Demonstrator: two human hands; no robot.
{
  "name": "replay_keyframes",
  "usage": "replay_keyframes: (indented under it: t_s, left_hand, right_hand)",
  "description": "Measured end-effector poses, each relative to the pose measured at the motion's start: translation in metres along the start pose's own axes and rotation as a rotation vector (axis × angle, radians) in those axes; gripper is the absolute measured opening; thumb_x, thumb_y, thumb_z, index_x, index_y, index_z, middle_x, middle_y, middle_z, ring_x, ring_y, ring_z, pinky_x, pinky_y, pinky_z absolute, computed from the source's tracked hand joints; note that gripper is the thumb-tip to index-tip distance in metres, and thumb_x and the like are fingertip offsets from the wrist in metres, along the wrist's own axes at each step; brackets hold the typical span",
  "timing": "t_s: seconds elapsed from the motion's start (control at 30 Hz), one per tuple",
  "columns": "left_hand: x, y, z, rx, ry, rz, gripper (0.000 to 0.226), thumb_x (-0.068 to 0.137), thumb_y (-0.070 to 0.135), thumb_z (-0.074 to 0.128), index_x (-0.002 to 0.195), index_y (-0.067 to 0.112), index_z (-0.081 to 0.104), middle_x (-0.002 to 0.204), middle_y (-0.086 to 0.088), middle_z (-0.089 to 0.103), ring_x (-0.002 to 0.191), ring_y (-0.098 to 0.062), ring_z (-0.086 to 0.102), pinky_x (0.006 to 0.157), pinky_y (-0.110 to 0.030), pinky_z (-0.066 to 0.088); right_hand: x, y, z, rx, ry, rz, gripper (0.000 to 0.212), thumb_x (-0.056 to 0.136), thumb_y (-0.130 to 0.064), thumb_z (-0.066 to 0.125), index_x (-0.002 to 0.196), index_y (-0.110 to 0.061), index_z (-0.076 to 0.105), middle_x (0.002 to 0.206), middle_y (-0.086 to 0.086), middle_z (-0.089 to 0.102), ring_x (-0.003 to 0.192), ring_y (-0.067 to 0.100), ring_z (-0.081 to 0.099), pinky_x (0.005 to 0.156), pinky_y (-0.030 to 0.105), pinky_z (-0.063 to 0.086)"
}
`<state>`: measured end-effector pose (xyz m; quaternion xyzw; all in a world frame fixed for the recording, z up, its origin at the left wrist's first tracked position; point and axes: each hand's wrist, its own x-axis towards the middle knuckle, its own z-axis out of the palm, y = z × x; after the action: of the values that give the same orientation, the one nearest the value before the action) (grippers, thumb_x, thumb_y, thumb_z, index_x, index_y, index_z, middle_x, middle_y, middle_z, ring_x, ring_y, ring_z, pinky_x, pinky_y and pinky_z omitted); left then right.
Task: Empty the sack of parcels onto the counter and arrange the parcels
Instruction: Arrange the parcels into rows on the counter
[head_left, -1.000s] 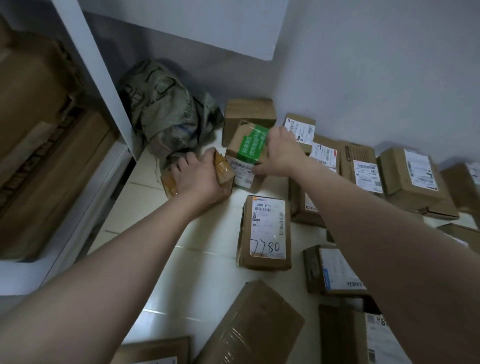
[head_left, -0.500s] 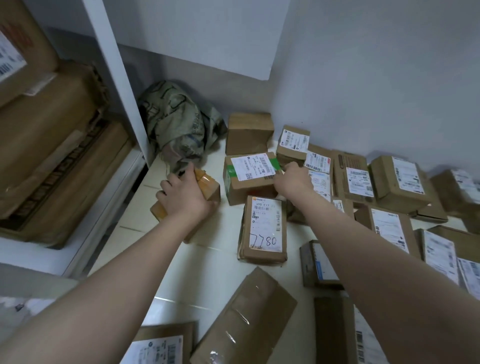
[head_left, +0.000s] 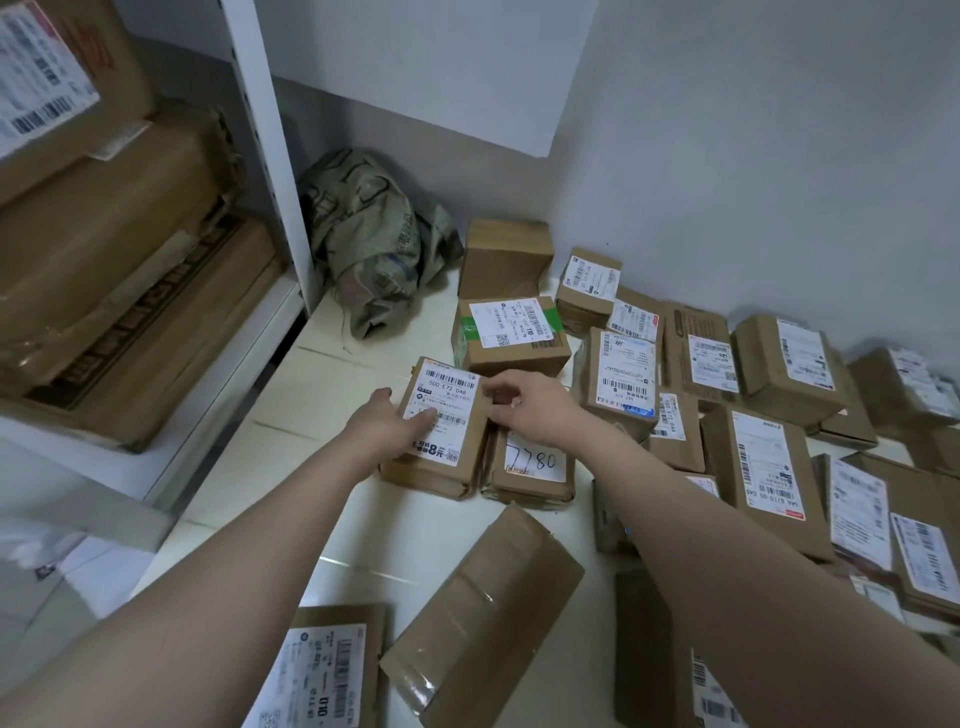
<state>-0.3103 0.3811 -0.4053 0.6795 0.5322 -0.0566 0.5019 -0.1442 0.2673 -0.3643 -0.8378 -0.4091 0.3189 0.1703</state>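
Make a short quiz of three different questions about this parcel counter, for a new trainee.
1. True or false: the sack lies crumpled in the corner of the counter.
2. Which parcel does the left hand rest on?
A. the green-tape box
B. the parcel labelled 500 E72 048
C. the blank box by the wall
3. Fill in: the number handwritten on the parcel under the right hand is ____.

Key: 1 true; 2 B; 3 7780.
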Motion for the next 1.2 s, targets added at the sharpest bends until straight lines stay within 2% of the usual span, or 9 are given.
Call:
replay_keyframes:
  t_s: [0.17,0.33,0.5,0.67,0.73,0.8,0.97,1.1,1.2]
  left_hand:
    - [0.003,0.021,0.001,0.206,0.130,0.045,0.085,0.086,0.054,0.063,0.151,0.016,0.023,0.144,-0.013,0.043,0.132,-0.034,0.040,0.105,-0.039,0.038]
    - [0.026,0.061,0.002,0.241,0.248,0.163,0.087,0.086,0.050,0.063,0.154,0.024,0.016,0.154,-0.015,0.026,0.140,-0.037,0.022,0.109,-0.044,0.031]
    - [0.069,0.114,0.005,0.230,0.342,0.322,0.085,0.087,0.043,0.065,0.154,0.022,0.016,0.155,-0.014,0.024,0.142,-0.034,0.018,0.113,-0.042,0.024]
    - [0.129,0.166,0.018,0.130,0.388,0.386,0.068,0.093,0.042,0.056,0.150,0.018,0.027,0.152,-0.015,0.029,0.141,-0.033,0.022,0.114,-0.041,0.024]
    - [0.152,0.185,0.021,0.023,0.429,0.327,0.059,0.098,0.041,0.047,0.148,0.015,0.032,0.150,-0.015,0.033,0.138,-0.034,0.031,0.112,-0.040,0.028]
    - [0.171,0.198,0.021,-0.139,0.442,0.235,0.055,0.100,0.041,0.041,0.147,0.014,0.034,0.150,-0.015,0.037,0.135,-0.034,0.037,0.110,-0.039,0.031]
    - [0.188,0.193,0.021,-0.269,0.329,0.191,0.043,0.098,0.028,0.047,0.139,0.018,0.047,0.134,-0.008,0.055,0.121,-0.030,0.052,0.097,-0.032,0.042]
    - [0.182,0.178,0.019,-0.414,0.260,0.156,0.027,0.085,0.015,0.063,0.108,0.025,0.055,0.107,0.000,0.061,0.098,-0.021,0.058,0.087,-0.032,0.053]
    - [0.177,0.166,0.018,-0.432,0.324,0.174,0.018,0.083,0.010,0.059,0.089,0.026,0.055,0.101,-0.001,0.064,0.092,-0.021,0.061,0.077,-0.033,0.055]
  right_hand:
    - [0.008,-0.002,0.002,-0.078,0.164,0.013,0.025,0.093,-0.030,0.057,0.116,-0.029,0.066,0.117,-0.007,0.066,0.105,0.016,0.060,0.083,0.029,0.049]
    - [0.039,0.005,-0.031,-0.062,0.423,0.038,0.032,0.094,-0.027,0.055,0.125,-0.024,0.060,0.127,0.003,0.060,0.117,0.025,0.054,0.097,0.039,0.048]
    - [0.076,0.029,-0.062,-0.269,0.278,-0.021,0.042,0.096,-0.044,0.049,0.134,-0.030,0.054,0.149,-0.004,0.042,0.136,0.025,0.031,0.108,0.044,0.031]
    - [0.109,0.048,-0.060,-0.248,0.481,0.000,0.037,0.099,-0.042,0.044,0.078,-0.019,0.065,0.080,0.002,0.061,0.088,0.024,0.059,0.074,0.037,0.048]
    - [0.124,0.050,-0.064,-0.128,0.585,0.006,0.029,0.099,-0.034,0.046,0.089,-0.018,0.068,0.083,0.001,0.065,0.083,0.019,0.061,0.069,0.032,0.049]
    - [0.139,0.051,-0.071,-0.043,0.643,-0.012,0.025,0.097,-0.026,0.049,0.113,-0.018,0.067,0.110,0.002,0.067,0.102,0.020,0.060,0.086,0.036,0.051]
    - [0.172,0.049,-0.096,0.131,0.433,0.076,0.056,0.097,-0.042,0.047,0.146,-0.017,0.037,0.146,0.006,0.046,0.138,0.027,0.035,0.110,0.041,0.031]
    - [0.180,0.053,-0.091,0.337,0.391,0.190,0.072,0.094,-0.060,0.037,0.154,-0.024,0.016,0.144,-0.003,0.050,0.141,0.028,0.033,0.114,0.051,0.027]
    - [0.169,0.055,-0.084,0.379,0.468,0.123,0.053,0.099,-0.049,0.037,0.148,-0.028,0.032,0.134,-0.004,0.055,0.125,0.022,0.048,0.103,0.040,0.039]
